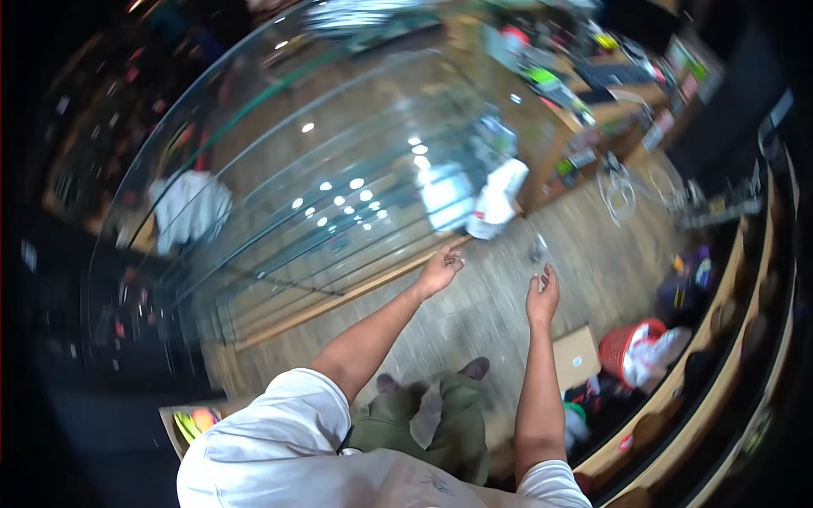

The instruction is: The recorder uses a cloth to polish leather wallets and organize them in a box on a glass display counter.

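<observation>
Head view, the only one. Your left hand (pixel 442 271): held before the long, wood-trimmed glass case (pixel 356 293), fingers bent inward; you cannot tell from this angle whether its grip pinches anything. Your right hand (pixel 543 298): raised over the grey-brown plank floor (pixel 500 284), its grip spread, thumb apart from the fingers, nothing seen between them.

Nearest item: one small, clear-and-grey object (pixel 539 247), just beyond your right fingertips; it looks apart from them, though blur hides its exact shape and what supports it. Beyond your left hand: one upright white package (pixel 500 196), glossy, beside the glass case; not touched. Upper right: one wooden bench (pixel 542 146), crowded with small coloured goods. Right of it, on the floor: loose loops of white cable (pixel 618 190). Lower right: one red plastic basket (pixel 616 351) filled with crumpled white plastic, and one flat brown cardboard box (pixel 576 360) beside it.

Handling notes, as judged: keep your right thumb and fingers apart until they straddle the small object, then close lightly, since clear pieces are easy to misjudge. Bring your left hand in from the side to steady it, clear of the glass edge and the white package. Hold your head still; the blur makes the fingertips hard to read.
</observation>
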The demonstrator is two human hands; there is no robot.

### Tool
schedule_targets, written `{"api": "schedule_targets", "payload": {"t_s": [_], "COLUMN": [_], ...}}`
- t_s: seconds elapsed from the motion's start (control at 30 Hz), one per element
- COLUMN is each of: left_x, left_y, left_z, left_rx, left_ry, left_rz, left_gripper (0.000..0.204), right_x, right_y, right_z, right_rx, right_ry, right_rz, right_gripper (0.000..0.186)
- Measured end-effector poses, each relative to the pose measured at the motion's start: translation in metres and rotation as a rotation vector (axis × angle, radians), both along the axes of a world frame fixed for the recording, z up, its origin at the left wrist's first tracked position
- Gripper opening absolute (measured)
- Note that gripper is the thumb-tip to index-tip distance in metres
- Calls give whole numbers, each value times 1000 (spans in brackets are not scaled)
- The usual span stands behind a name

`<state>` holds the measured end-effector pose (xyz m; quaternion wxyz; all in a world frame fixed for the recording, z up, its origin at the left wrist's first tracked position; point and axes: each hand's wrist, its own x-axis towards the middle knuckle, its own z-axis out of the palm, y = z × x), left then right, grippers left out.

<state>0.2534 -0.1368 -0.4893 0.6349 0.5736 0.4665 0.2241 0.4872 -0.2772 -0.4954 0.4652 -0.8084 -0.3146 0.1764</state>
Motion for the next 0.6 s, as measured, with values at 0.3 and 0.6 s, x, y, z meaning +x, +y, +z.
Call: {"api": "schedule_targets", "payload": {"t_s": [0.3,0.6], "left_x": [-359,-653], "left_y": [-102,-348], "left_z": [129,172], "left_rx": [215,326], "left_ry": [-91,82], "left_rz": [510,1025], "left_gripper": [55,38], "right_x": [-266,-583], "right_y": [54,-11], "right_z": [117,163], "right_rx": [160,35], "right_ry": [0,95], "right_rz": [630,1210], "right_gripper": [43,45]}}
